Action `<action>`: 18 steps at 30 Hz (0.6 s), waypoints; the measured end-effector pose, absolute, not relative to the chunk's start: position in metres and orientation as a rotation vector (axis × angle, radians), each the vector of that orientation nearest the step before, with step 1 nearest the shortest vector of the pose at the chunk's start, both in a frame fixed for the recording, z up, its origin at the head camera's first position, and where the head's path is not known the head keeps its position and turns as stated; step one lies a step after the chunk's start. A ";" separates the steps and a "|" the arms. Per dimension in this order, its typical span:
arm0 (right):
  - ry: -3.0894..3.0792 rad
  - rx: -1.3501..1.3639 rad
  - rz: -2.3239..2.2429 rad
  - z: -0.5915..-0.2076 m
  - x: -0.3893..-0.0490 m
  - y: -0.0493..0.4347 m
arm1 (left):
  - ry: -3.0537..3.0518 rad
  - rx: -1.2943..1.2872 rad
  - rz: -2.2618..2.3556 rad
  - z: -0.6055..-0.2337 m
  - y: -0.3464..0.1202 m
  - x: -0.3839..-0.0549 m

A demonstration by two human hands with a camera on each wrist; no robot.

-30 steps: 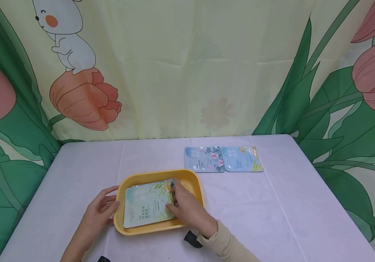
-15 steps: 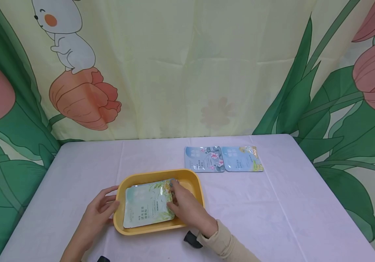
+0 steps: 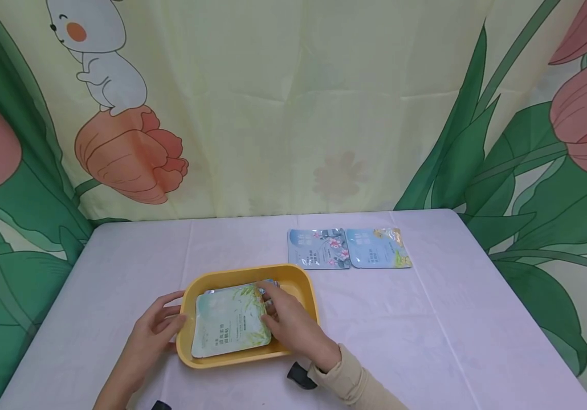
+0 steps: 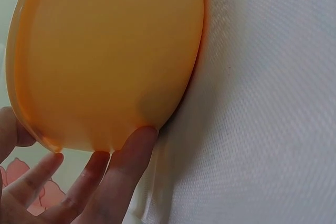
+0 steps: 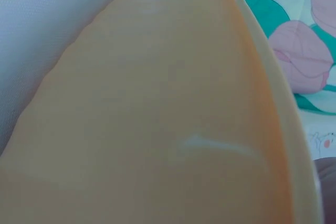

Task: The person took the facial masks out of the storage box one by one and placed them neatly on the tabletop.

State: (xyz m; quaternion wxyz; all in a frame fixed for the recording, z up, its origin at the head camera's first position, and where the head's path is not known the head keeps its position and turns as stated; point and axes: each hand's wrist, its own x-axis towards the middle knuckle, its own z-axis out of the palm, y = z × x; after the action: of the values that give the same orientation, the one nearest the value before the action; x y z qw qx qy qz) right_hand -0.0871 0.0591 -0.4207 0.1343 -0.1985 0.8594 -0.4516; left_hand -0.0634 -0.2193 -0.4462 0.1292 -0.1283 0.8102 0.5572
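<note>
The green sachet [image 3: 229, 320] has slid slightly left in the yellow tray [image 3: 298, 279]. The left hand [image 3: 152, 331], fingers spread, touches the tray; the right hand [image 3: 293, 322] pinches the sachet — apparently separating it, which likely calls for lifting next.

Tray [image 3: 298, 285]: plain yellow. Leafy packet [image 3: 227, 319]: pale mint, green leaf print. Blossom packet [image 3: 314, 250]: grey-blue, pink flowers. Rightmost packet [image 3: 375, 249]: light blue, yellow-green corner. Bench cloth [image 3: 401, 330]: whitish. Backdrop [image 3: 263, 125]: cream, pink-and-green tulips.
</note>
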 end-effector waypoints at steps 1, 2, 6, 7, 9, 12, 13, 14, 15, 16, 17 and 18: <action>2.492 -0.579 -1.307 -0.421 -0.087 0.059 | 2.357 -0.373 1.617 -0.446 -0.219 -0.063; 2.492 -0.581 -1.306 -0.420 -0.087 0.059 | 2.358 -0.373 1.615 -0.446 -0.219 -0.064; 2.475 -0.575 -1.317 -0.419 -0.087 0.060 | 2.358 -0.376 1.610 -0.446 -0.219 -0.064; 2.471 -0.571 -1.322 -0.418 -0.087 0.060 | 2.359 -0.376 1.609 -0.446 -0.219 -0.064; 2.464 -0.563 -1.338 -0.417 -0.087 0.060 | 2.359 -0.373 1.611 -0.446 -0.219 -0.064; 2.472 -0.571 -1.355 -0.414 -0.087 0.060 | 2.357 -0.369 1.619 -0.446 -0.220 -0.064; 2.477 -0.581 -1.360 -0.413 -0.087 0.060 | 2.358 -0.370 1.619 -0.446 -0.220 -0.064; 2.484 -0.597 -1.364 -0.413 -0.087 0.060 | 2.359 -0.371 1.619 -0.446 -0.220 -0.064; 2.490 -0.611 -1.370 -0.412 -0.087 0.060 | 2.357 -0.374 1.622 -0.446 -0.220 -0.064; 2.500 -0.625 -1.370 -0.412 -0.086 0.061 | 2.358 -0.377 1.621 -0.447 -0.220 -0.064; 2.507 -0.637 -1.372 -0.411 -0.086 0.061 | 2.358 -0.382 1.619 -0.447 -0.219 -0.064; 2.513 -0.648 -1.373 -0.411 -0.086 0.061 | 2.359 -0.385 1.616 -0.447 -0.219 -0.064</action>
State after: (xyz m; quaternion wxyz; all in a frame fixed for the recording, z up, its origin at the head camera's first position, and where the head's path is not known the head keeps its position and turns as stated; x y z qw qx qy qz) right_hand -0.0860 0.0615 -0.4108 0.1023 -0.2196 0.8514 -0.4652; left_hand -0.0638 -0.2193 -0.4468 0.1277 -0.1324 0.8109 0.5555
